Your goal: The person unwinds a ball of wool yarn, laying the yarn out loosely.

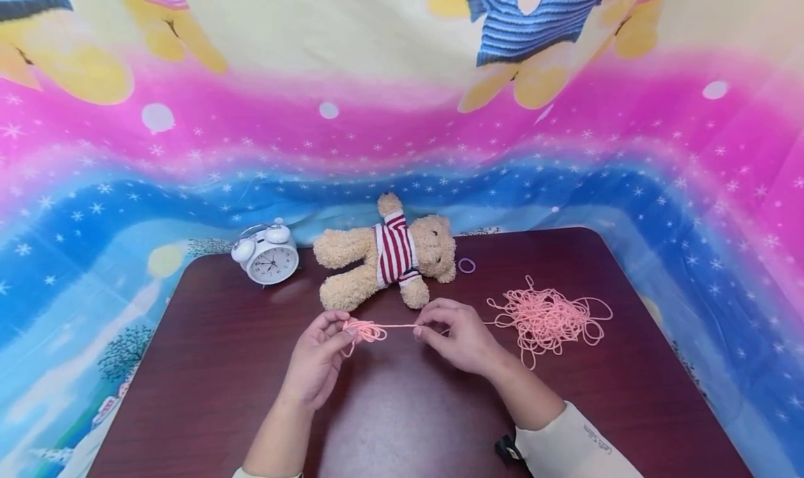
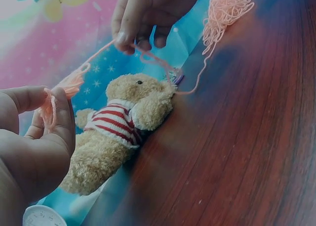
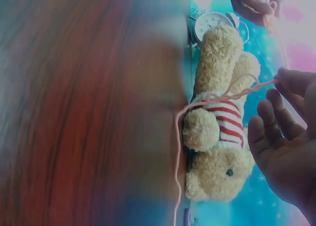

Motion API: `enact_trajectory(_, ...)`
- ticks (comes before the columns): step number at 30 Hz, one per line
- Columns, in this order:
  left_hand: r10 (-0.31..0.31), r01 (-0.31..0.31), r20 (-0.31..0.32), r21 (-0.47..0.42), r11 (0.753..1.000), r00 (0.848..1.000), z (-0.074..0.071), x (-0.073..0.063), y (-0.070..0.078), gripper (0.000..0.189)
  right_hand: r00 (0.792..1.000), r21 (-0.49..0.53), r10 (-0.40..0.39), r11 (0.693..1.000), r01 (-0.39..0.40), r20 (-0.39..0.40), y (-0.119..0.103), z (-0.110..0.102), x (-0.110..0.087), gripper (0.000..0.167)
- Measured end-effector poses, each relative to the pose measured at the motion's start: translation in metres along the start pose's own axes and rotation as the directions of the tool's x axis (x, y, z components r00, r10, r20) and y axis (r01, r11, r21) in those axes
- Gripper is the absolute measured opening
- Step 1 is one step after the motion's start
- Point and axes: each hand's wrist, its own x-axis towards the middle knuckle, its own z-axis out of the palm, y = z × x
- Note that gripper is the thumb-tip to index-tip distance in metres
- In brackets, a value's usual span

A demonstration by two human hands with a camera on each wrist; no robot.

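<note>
My left hand [image 1: 319,359] pinches a small looped bundle of pink yarn [image 1: 367,331] between thumb and fingers, above the table. From that bundle a single strand [image 1: 400,326] runs straight across to my right hand [image 1: 461,338], whose thumb and index finger pinch it. In the right wrist view the other right fingers [image 3: 274,114] are spread loosely away from the yarn. Past the right hand the strand hangs down and leads to a loose tangled pile of pink yarn [image 1: 553,321] on the table's right side.
A teddy bear [image 1: 396,255] in a red-and-white striped shirt lies on its back behind the hands. To its left stands a white twin-bell alarm clock [image 1: 270,258]. A purple ring [image 1: 467,265] lies by the bear's head. Patterned cloth [image 1: 377,129] hangs behind the dark table [image 1: 207,366].
</note>
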Motion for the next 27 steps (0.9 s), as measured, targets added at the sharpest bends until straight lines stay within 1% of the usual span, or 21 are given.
enact_trajectory(5,0.009,-0.009,-0.022,0.01,1.0,1.0,-0.006,0.0,0.004,0.029,0.999,-0.011,0.019,1.0,-0.019,-0.026,0.006,-0.01,-0.005,0.002)
enact_trajectory(6,0.012,-0.012,-0.023,0.013,1.0,1.0,-0.007,-0.001,0.005,0.031,0.999,-0.015,0.023,1.0,-0.024,-0.03,0.007,-0.012,-0.007,0.001)
enact_trajectory(8,0.015,-0.015,-0.027,0.015,1.0,1.0,-0.009,-0.001,0.007,0.035,0.999,-0.022,0.03,0.999,-0.03,-0.036,0.01,-0.015,-0.009,0.006)
enact_trajectory(12,0.022,-0.021,-0.035,0.015,1.0,0.999,-0.014,-0.002,0.01,0.04,0.998,-0.055,0.036,0.998,-0.039,-0.046,0.014,-0.022,-0.016,0.006)
enact_trajectory(16,0.036,-0.035,-0.041,0.021,0.999,0.999,-0.02,-0.002,0.012,0.037,0.997,-0.101,0.036,0.994,-0.042,-0.063,0.018,-0.031,-0.021,0.005)
enact_trajectory(23,0.044,-0.042,-0.055,0.023,0.999,0.998,-0.03,-0.005,0.014,0.027,0.995,-0.136,0.038,0.989,-0.051,-0.094,0.024,-0.049,-0.03,0.007)
enact_trajectory(27,0.055,-0.054,-0.065,0.021,0.998,0.996,-0.037,-0.007,0.016,0.024,0.993,-0.165,0.042,0.985,-0.059,-0.108,0.029,-0.06,-0.036,0.007)
